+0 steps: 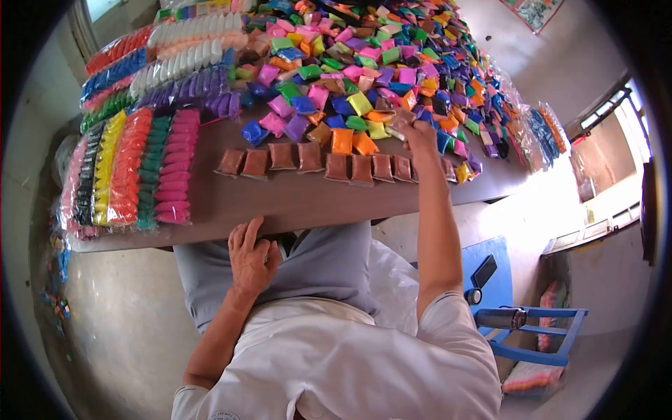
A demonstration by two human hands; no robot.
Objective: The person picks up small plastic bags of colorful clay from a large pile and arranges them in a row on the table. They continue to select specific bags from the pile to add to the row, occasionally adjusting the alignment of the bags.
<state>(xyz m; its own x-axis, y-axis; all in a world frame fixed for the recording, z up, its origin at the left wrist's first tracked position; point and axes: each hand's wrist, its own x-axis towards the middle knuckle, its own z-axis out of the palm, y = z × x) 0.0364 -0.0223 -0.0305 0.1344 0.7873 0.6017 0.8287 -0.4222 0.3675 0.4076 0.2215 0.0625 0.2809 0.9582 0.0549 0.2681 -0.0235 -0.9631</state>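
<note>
My right hand reaches over the near edge of a big heap of small coloured packets, its fingers closed on a brown packet. Below the heap, a row of brown packets runs across the table; my right forearm crosses its right part. Two orange packets lie just above the row. My left hand rests at the table's front edge over my lap, fingers apart and holding nothing.
Long bagged strips of packets in several colours fill the table's left side. More bags lie at its right end. A blue chair at the right holds a phone and a dark bottle.
</note>
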